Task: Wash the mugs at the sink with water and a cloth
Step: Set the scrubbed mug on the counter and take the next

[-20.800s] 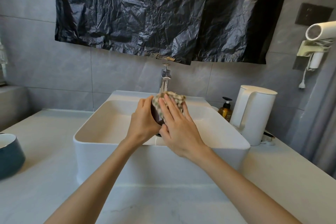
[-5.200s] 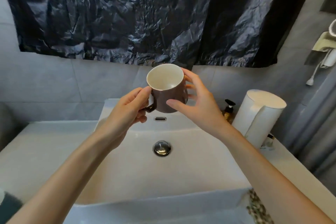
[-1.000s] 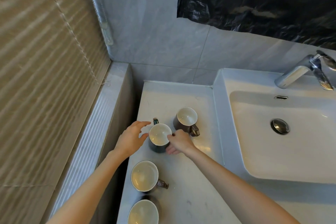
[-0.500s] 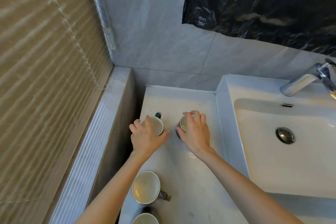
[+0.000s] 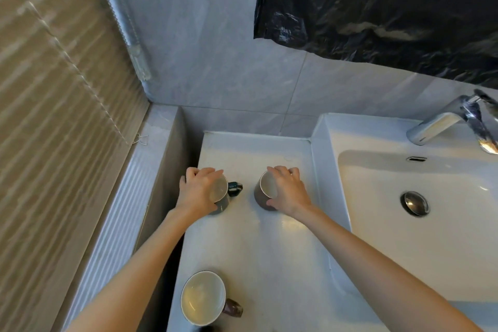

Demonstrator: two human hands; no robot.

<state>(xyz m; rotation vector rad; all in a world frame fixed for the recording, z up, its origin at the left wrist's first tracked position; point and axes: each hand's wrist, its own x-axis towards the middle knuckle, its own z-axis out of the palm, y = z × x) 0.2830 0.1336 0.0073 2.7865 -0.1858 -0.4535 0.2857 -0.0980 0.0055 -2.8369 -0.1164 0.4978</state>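
The left hand [image 5: 200, 193] gripped a green mug [image 5: 223, 204] at the left edge of the counter [image 5: 256, 250]. The right hand [image 5: 289, 192] gripped a brown mug [image 5: 266, 188] near the sink [image 5: 322, 170], with a gap between the mugs.

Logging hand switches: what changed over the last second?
The right hand let go of the dark teal ceramic mug and now grips the brown ceramic mug from above. The left hand took the teal mug, whose handle now points right, not toward the wall. The brown-handled mug nearer the person stayed put.
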